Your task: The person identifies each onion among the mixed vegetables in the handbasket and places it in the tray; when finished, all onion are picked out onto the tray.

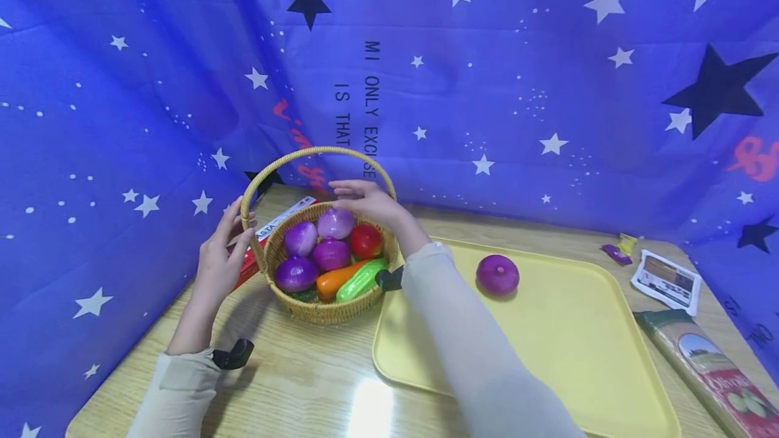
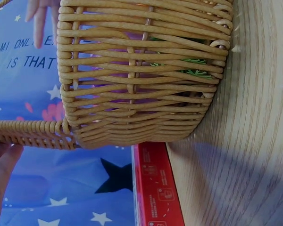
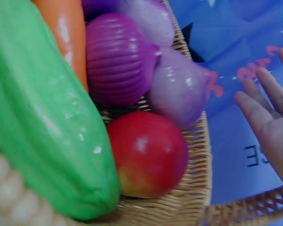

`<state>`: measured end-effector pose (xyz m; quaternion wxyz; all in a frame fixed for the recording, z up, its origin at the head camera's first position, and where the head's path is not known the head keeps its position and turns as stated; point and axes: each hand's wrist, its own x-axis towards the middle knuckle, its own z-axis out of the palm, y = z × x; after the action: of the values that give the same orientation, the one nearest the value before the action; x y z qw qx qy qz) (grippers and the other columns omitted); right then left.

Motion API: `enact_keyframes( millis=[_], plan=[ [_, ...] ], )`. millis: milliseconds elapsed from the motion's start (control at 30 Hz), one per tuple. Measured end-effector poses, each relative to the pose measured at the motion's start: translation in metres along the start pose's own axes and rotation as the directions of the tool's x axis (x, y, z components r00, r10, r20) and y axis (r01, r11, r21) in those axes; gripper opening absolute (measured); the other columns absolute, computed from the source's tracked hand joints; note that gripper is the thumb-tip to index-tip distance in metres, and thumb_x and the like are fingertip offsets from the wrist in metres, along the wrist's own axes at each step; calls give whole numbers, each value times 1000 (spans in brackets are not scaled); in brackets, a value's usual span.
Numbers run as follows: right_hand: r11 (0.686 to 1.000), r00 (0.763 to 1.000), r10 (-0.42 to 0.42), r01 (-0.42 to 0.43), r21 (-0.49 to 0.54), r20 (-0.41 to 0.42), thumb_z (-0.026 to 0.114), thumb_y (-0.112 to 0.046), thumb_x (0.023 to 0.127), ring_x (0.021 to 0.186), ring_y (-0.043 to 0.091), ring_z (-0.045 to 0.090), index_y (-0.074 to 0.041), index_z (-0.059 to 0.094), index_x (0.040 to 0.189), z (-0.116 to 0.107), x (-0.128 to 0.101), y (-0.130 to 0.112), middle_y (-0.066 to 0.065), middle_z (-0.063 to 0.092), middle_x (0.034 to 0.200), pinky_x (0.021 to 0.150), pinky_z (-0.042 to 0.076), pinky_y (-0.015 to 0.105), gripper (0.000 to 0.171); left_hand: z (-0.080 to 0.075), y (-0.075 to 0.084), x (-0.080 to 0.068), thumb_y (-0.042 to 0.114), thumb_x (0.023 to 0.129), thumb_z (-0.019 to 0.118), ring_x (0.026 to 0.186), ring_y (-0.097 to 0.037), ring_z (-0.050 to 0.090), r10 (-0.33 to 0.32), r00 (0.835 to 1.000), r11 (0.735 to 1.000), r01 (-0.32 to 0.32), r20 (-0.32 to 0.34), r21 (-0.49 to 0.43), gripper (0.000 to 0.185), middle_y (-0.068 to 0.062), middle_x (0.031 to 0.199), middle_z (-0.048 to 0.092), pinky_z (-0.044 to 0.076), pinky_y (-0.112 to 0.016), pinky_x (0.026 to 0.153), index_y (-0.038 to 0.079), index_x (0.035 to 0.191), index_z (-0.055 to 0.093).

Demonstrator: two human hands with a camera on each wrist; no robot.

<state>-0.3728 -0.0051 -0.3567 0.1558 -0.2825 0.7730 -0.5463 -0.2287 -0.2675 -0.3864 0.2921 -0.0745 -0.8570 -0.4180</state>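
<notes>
A wicker basket point(image 1: 328, 313) stands on the table, holding several purple onions point(image 1: 331, 254), a red apple-like fruit point(image 1: 366, 241), an orange carrot-shaped piece point(image 1: 337, 280) and a glossy green vegetable point(image 1: 362, 280). At the left side of its upright handle point(image 2: 33, 132), my left hand point(image 1: 220, 259) holds on with the thumb against the front of the wicker. My right hand point(image 1: 368, 201) hovers over the basket's far right side, fingers straight and pointing left. In the right wrist view that hand's fingers point(image 3: 269, 94) are spread apart and hold nothing.
To the right lies a yellow tray point(image 1: 548, 330) bearing one purple onion point(image 1: 498, 275). Behind the basket is a red box point(image 1: 246, 268). A white packet point(image 1: 667, 282), small wrapped sweets point(image 1: 621, 249) and a long olive-labelled pack point(image 1: 712, 370) lie at the right edge. Blue star-printed cloth hangs behind.
</notes>
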Motion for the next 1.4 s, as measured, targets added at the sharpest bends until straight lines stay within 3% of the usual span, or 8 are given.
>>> enact_keyframes(
  millis=[267, 433, 600, 733, 833, 1033, 1267, 1400],
  plan=[
    [992, 987, 109, -100, 76, -115, 68, -20, 87, 134, 26, 42, -17, 54, 134, 13, 12, 24, 5, 50, 142, 109, 41, 36, 49, 5, 2, 0, 15, 96, 52, 109, -29, 63, 1, 1000, 1000, -1, 13, -8, 57, -14, 128, 61, 52, -17, 85, 30, 148, 31],
    [991, 983, 133, -128, 51, -128, 69, -22, 86, 135, 26, 41, -18, 52, 136, 21, 15, 35, 4, 47, 144, 112, 37, 36, 52, 7, 1, 0, 15, 97, 51, 109, -30, 62, 6, 1000, 1000, -6, 8, -16, 57, -14, 128, 61, 53, -36, 87, 33, 147, 30],
    [993, 987, 115, -114, 11, -114, 67, -14, 87, 133, 23, 44, -16, 51, 136, 25, 18, 40, 7, 49, 143, 112, 36, 34, 52, 6, 1, -1, 15, 97, 51, 109, -32, 62, 8, 1000, 1000, -8, 3, -13, 57, -16, 127, 61, 53, -39, 87, 31, 148, 30],
    [987, 990, 105, -116, -113, -93, 67, -7, 85, 133, 23, 43, -12, 51, 136, 25, 20, 42, 9, 50, 141, 113, 35, 33, 55, 5, 1, 0, 15, 97, 51, 108, -31, 63, 10, 1000, 1000, -10, -1, -5, 57, -16, 127, 61, 54, -26, 86, 30, 148, 30],
    [951, 990, 104, -127, -282, -96, 69, -10, 83, 132, 24, 44, -15, 51, 136, 24, 20, 41, 10, 51, 140, 113, 35, 35, 57, 4, 1, 1, 15, 97, 51, 108, -31, 63, 11, 1000, 1000, -11, -3, 5, 57, -15, 126, 61, 53, -20, 86, 29, 148, 31],
    [886, 992, 113, -125, -447, -54, 74, -20, 80, 132, 25, 44, -19, 46, 141, 25, 19, 41, 8, 48, 143, 113, 35, 38, 67, 3, 1, 2, 15, 97, 51, 108, -32, 63, 16, 1000, 1000, -16, -5, 2, 56, -16, 127, 61, 53, -39, 86, 28, 148, 31],
    [850, 996, 87, -87, -519, -25, 75, -20, 80, 133, 24, 43, -17, 43, 142, 28, 25, 44, 6, 46, 145, 114, 34, 37, 70, 1, 1, 1, 15, 97, 52, 107, -33, 62, 5, 1000, 1000, -5, -17, 14, 58, -15, 126, 62, 45, -2, 82, 31, 148, 31],
    [849, 997, 77, -80, -523, -27, 76, -20, 79, 132, 25, 43, -17, 44, 141, 29, 28, 45, 7, 47, 144, 113, 35, 37, 70, 0, 1, 0, 15, 97, 52, 108, -34, 62, 3, 1000, 1000, -2, -18, 3, 58, -15, 127, 61, 40, 3, 80, 32, 147, 31]
  ],
)
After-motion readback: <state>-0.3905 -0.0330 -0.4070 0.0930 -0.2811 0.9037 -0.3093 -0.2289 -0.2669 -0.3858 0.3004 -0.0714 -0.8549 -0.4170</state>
